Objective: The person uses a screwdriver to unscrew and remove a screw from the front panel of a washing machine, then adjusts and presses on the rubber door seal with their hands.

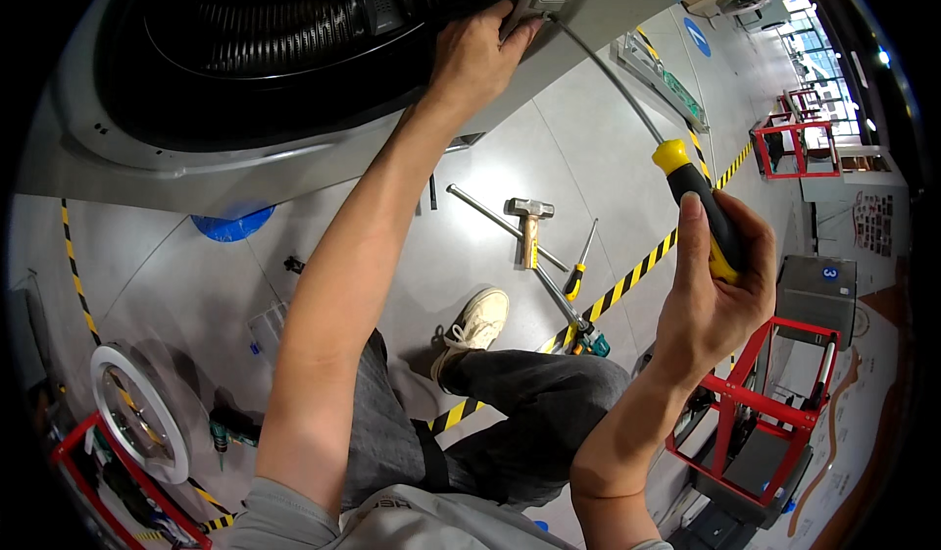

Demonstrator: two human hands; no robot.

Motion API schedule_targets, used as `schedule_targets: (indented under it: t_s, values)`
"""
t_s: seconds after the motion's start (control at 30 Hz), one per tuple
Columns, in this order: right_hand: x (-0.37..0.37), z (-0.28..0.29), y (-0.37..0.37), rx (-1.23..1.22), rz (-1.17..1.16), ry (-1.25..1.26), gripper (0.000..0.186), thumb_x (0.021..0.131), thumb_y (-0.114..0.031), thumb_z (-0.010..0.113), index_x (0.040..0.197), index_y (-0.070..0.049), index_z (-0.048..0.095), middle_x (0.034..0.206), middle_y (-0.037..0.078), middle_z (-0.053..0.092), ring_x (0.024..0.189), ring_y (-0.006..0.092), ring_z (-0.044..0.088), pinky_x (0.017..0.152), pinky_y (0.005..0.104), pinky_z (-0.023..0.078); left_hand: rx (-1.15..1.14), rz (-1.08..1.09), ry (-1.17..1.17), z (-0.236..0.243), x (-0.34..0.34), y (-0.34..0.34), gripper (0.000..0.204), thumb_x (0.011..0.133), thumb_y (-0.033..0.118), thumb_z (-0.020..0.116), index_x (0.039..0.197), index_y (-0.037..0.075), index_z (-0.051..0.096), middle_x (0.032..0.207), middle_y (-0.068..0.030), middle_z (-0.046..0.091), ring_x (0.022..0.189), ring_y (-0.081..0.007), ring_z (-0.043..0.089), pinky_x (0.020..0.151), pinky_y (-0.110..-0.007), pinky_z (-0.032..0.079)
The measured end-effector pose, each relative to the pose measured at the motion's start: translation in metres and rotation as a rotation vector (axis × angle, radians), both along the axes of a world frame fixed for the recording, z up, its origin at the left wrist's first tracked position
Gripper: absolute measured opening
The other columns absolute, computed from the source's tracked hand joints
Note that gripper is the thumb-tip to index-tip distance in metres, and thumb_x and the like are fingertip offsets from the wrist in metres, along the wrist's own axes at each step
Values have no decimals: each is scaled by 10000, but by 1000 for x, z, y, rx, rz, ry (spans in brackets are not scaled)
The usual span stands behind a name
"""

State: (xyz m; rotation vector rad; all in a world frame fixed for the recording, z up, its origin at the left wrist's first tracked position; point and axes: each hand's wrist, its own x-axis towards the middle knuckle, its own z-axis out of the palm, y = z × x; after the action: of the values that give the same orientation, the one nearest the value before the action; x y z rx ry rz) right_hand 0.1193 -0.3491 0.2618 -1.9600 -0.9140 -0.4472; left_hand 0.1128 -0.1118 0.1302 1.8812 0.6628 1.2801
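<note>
A grey front-loading washing machine fills the upper left, its round drum opening showing a ribbed dark drum. At the right rim of that opening, my left hand rests against the black door seal and grey front panel. Its thumb and forefinger are stretched apart; the other fingers are mostly hidden. My right hand is wrapped round the black and yellow handle of a long screwdriver. The screwdriver's shank slants up and left, its tip at the panel beside my left thumb.
On the tiled floor lie a hammer, a smaller screwdriver, a long metal bar and a green power tool. A round door frame and a drill are at lower left. A red metal frame stands right.
</note>
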Motion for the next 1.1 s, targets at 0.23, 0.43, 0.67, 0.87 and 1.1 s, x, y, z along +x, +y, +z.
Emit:
schedule_targets:
  t_s: [0.23,0.43,0.67,0.87,1.1]
  values:
    - [2,-1,0,-18,-22,-2,244,812,-114,796,966,-1,645,844,88,638,732,103,635,665,183,517,-40,-46,10,2,-3,1,264,943,254,606,930,-7,644,704,-158,675,692,-337,677,694,-412,529]
    - [3,-3,1,-25,-25,-12,244,805,-118,799,959,-4,648,849,93,634,736,110,634,671,197,518,-13,-47,5,-2,0,2,263,947,258,597,931,-1,642,696,-157,672,690,-342,677,685,-415,532]
    - [1,-3,-1,-67,-15,-7,244,806,-97,794,968,1,641,870,88,622,771,111,632,696,200,519,-5,-33,22,1,-3,1,274,949,277,602,931,7,643,683,-152,666,660,-331,674,661,-413,532]
    - [-1,-5,-2,6,17,-11,249,799,-62,794,982,5,638,887,79,613,787,115,624,705,215,515,-44,-35,44,2,-2,0,279,951,282,597,931,7,643,685,-156,666,663,-333,674,657,-414,529]
    - [-1,-6,0,-33,8,-39,241,799,-56,793,977,3,642,883,79,608,768,108,608,692,212,507,-17,-27,10,-3,0,3,276,942,278,606,924,5,643,695,-170,666,683,-353,672,671,-421,529]
